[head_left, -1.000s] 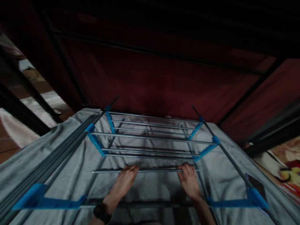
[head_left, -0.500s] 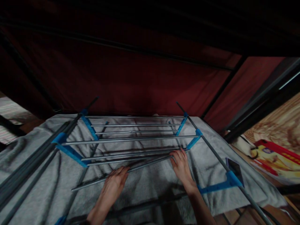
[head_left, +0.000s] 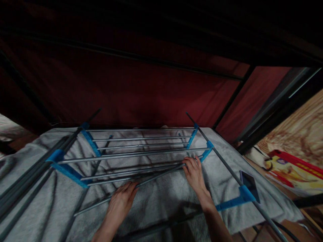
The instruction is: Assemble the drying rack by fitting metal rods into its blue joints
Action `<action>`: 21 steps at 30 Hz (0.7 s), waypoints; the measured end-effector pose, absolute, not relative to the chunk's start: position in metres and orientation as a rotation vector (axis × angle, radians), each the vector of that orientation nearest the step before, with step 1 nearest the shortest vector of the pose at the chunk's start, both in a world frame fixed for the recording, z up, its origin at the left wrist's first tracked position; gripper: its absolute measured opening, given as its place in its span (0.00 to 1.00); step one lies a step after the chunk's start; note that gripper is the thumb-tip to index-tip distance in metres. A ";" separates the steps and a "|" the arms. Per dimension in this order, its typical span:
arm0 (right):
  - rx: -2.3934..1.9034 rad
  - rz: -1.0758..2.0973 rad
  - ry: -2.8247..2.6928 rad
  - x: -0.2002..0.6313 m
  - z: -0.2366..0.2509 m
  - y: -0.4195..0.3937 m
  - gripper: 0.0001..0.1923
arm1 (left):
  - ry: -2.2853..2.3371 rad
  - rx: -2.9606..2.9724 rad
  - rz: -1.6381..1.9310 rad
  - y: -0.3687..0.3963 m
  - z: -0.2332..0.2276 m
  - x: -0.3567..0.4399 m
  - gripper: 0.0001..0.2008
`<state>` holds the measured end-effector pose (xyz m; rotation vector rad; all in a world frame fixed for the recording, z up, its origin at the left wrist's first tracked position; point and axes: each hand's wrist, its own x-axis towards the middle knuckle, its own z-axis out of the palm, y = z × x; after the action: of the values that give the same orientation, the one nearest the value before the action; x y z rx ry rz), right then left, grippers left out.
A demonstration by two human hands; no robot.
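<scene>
Both hands, left [head_left: 122, 200] and right [head_left: 193, 172], seemingly grip a loose rod [head_left: 151, 179].

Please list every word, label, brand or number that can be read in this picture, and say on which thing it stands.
No text can be read.
Red and yellow printed sheet at the right: only blurred colour patches, no letters legible.
Silver metal rod under both hands, blue plastic brackets and grey towel: no markings visible.

Home: drying rack [head_left: 141, 151], wardrobe [head_left: 141, 90]
</scene>
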<state>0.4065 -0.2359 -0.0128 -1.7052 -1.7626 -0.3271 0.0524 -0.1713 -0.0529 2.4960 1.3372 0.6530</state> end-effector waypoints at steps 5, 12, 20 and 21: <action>-1.701 -0.334 -1.759 0.409 -0.014 -0.238 0.11 | 1.329 2.510 0.642 -0.169 -0.051 0.056 0.18; -1.687 -0.315 -1.740 0.409 -0.016 -0.237 0.13 | 1.325 2.531 0.658 -0.169 -0.052 0.056 0.19; -1.667 -0.392 -1.739 0.400 -0.029 -0.244 0.19 | 1.385 2.479 0.476 -0.174 -0.039 0.065 0.19; -1.660 -0.401 -1.758 0.398 -0.032 -0.246 0.19 | 1.401 2.471 0.451 -0.176 -0.035 0.066 0.19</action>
<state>0.3983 -0.2465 -0.0321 -1.6598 -1.7578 -0.4015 0.0664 -0.1761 -0.0352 2.4713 1.4008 0.4512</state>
